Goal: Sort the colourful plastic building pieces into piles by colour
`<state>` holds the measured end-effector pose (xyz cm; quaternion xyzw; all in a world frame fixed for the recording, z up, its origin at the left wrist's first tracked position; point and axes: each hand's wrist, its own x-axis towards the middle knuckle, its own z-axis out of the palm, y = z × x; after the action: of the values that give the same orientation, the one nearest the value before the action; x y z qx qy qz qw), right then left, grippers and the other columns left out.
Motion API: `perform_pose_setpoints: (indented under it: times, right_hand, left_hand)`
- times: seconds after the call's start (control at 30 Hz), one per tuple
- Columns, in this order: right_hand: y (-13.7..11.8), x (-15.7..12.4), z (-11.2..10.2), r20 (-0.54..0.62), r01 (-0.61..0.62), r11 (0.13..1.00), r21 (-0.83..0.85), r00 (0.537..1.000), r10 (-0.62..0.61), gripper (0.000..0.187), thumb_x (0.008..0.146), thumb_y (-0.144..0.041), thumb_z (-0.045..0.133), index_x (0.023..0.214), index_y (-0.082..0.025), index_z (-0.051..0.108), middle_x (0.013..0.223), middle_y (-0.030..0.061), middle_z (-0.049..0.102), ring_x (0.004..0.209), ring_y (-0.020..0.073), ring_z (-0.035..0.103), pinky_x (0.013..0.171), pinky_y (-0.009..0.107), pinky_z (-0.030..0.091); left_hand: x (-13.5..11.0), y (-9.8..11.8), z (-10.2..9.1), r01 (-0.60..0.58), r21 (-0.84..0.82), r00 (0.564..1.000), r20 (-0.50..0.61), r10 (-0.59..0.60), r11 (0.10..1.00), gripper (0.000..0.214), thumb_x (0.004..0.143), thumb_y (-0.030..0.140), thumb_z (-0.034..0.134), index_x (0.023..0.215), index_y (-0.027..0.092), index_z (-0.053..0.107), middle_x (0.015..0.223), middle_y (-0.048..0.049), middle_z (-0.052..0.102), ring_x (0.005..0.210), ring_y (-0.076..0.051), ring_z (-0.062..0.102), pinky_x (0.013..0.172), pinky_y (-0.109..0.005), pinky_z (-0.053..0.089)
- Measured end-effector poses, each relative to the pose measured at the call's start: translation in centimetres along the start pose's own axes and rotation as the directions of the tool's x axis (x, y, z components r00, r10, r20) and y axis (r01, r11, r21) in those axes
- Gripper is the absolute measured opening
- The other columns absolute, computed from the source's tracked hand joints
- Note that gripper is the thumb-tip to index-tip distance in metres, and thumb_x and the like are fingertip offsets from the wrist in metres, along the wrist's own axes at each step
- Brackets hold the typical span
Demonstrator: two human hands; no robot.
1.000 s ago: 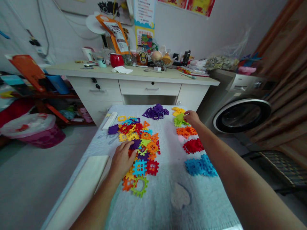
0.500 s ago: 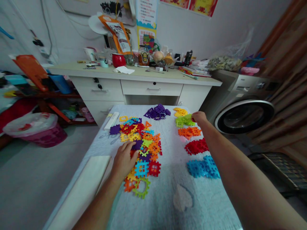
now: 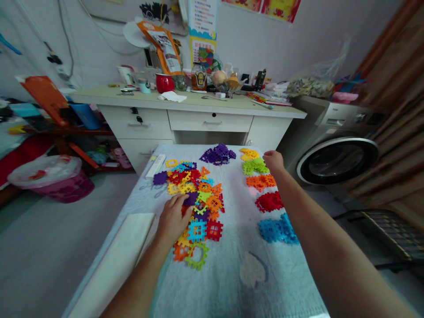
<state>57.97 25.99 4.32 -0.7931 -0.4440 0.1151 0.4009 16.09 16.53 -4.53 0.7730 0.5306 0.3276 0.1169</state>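
A mixed heap of coloured plastic grid tiles (image 3: 198, 201) lies on a pale blue cloth-covered table (image 3: 232, 282). My left hand (image 3: 174, 218) rests flat on the heap's near left side, fingertips on a purple tile. Sorted piles run down the right side: purple (image 3: 217, 155), yellow (image 3: 249, 154), green (image 3: 255, 166), orange (image 3: 261, 181), red (image 3: 269, 201) and blue (image 3: 277, 229). My right hand (image 3: 273, 161) is at the right edge of the green pile. Its fingers curl away from the camera, so I cannot see whether they hold a tile.
A long white box (image 3: 112, 265) lies along the table's left edge, and a small white tube (image 3: 155, 165) at the far left. Beyond stand a cluttered white desk (image 3: 185, 106), a washing machine (image 3: 334, 157) on the right and a pink basin (image 3: 49, 179) on the floor at left.
My right hand shifted from over the green pile to its right edge; a green tile seen at its fingertips half a second ago no longer shows. My left hand stayed on the heap.
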Motion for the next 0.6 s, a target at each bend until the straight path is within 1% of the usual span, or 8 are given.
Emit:
perform_pose_setpoints:
  times: [0.1, 0.13, 0.2, 0.27, 0.33, 0.47, 0.53, 0.6]
  right_hand:
    - [-3.0, -3.0, 1.0, -0.057, 0.035, 0.999, 0.023, 0.998, -0.033, 0.026, 0.075, -0.017, 0.056, 0.097, -0.013, 0.07, 0.078, 0.0058, 0.068, 0.07, 0.0161, 0.064, 0.067, 0.026, 0.051]
    - [-4.1, -4.4, 1.5, -0.03, 0.073, 0.997, 0.036, 0.997, -0.072, 0.025, 0.076, -0.018, 0.055, 0.096, -0.013, 0.07, 0.079, 0.0057, 0.068, 0.07, 0.016, 0.064, 0.067, 0.026, 0.05]
    - [-5.8, -7.6, 2.8, 0.116, 0.183, 0.98, 0.084, 0.975, -0.192, 0.023, 0.079, -0.02, 0.055, 0.095, -0.014, 0.07, 0.081, 0.0049, 0.069, 0.071, 0.0154, 0.063, 0.067, 0.026, 0.05]
    - [-6.7, -10.9, 4.4, 0.313, 0.262, 0.958, 0.114, 0.906, -0.285, 0.021, 0.081, -0.021, 0.056, 0.094, -0.015, 0.07, 0.082, 0.0042, 0.07, 0.073, 0.0153, 0.063, 0.07, 0.027, 0.049]
    - [-6.7, -14.1, 6.1, 0.442, 0.34, 0.934, 0.111, 0.825, -0.353, 0.019, 0.08, -0.022, 0.06, 0.095, -0.017, 0.071, 0.088, 0.0046, 0.071, 0.079, 0.0167, 0.064, 0.075, 0.029, 0.049]
    - [-5.4, -18.3, 9.1, 0.492, 0.49, 0.862, 0.13, 0.723, -0.485, 0.039, 0.08, -0.023, 0.064, 0.118, -0.019, 0.065, 0.122, 0.0105, 0.065, 0.112, 0.0237, 0.059, 0.099, 0.039, 0.043]
    - [-5.0, -19.3, 10.1, 0.497, 0.515, 0.843, 0.152, 0.698, -0.516, 0.051, 0.081, -0.027, 0.066, 0.129, -0.016, 0.057, 0.132, 0.0138, 0.059, 0.122, 0.0263, 0.053, 0.105, 0.043, 0.038]
    - [-4.9, -19.7, 10.6, 0.48, 0.546, 0.818, 0.179, 0.678, -0.557, 0.053, 0.083, -0.032, 0.066, 0.132, -0.016, 0.054, 0.135, 0.0142, 0.057, 0.125, 0.0269, 0.05, 0.108, 0.044, 0.035]
  left_hand:
    - [0.0, 0.0, 0.0, -0.003, -0.001, 1.0, 0.003, 0.003, 1.0, 0.036, 0.086, 0.036, 0.052, 0.116, 0.018, 0.061, 0.121, -0.0118, 0.062, 0.115, -0.027, 0.057, 0.104, -0.046, 0.046]
    - [0.0, 0.1, 0.0, -0.003, -0.003, 1.0, 0.005, 0.003, 1.0, 0.036, 0.086, 0.035, 0.052, 0.116, 0.017, 0.06, 0.121, -0.0119, 0.062, 0.116, -0.027, 0.057, 0.104, -0.046, 0.046]
    - [0.0, 0.1, -0.1, 0.0, -0.008, 1.0, 0.009, 0.0, 1.0, 0.037, 0.086, 0.034, 0.052, 0.117, 0.017, 0.06, 0.122, -0.012, 0.062, 0.116, -0.027, 0.056, 0.105, -0.046, 0.045]
    - [0.0, 0.2, -0.1, 0.001, -0.012, 1.0, 0.01, -0.001, 1.0, 0.036, 0.086, 0.033, 0.053, 0.118, 0.017, 0.059, 0.124, -0.0119, 0.061, 0.117, -0.027, 0.056, 0.105, -0.046, 0.044]
    - [0.0, 0.2, -0.1, -0.007, -0.02, 1.0, 0.012, 0.008, 1.0, 0.035, 0.086, 0.032, 0.053, 0.118, 0.017, 0.059, 0.124, -0.0116, 0.062, 0.118, -0.027, 0.056, 0.105, -0.045, 0.044]
    - [0.0, 0.2, -0.2, -0.028, -0.038, 1.0, -0.001, 0.028, 0.999, 0.035, 0.086, 0.028, 0.052, 0.119, 0.02, 0.057, 0.125, -0.01, 0.062, 0.12, -0.025, 0.056, 0.105, -0.045, 0.044]
    - [0.0, 0.2, -0.2, -0.032, -0.046, 0.999, -0.008, 0.032, 0.998, 0.035, 0.086, 0.027, 0.051, 0.12, 0.02, 0.057, 0.126, -0.0101, 0.061, 0.121, -0.025, 0.055, 0.107, -0.045, 0.043]
    - [0.1, 0.3, -0.2, -0.027, -0.06, 1.0, -0.014, 0.026, 0.998, 0.034, 0.087, 0.026, 0.05, 0.12, 0.02, 0.057, 0.127, -0.0102, 0.061, 0.122, -0.025, 0.054, 0.107, -0.046, 0.042]
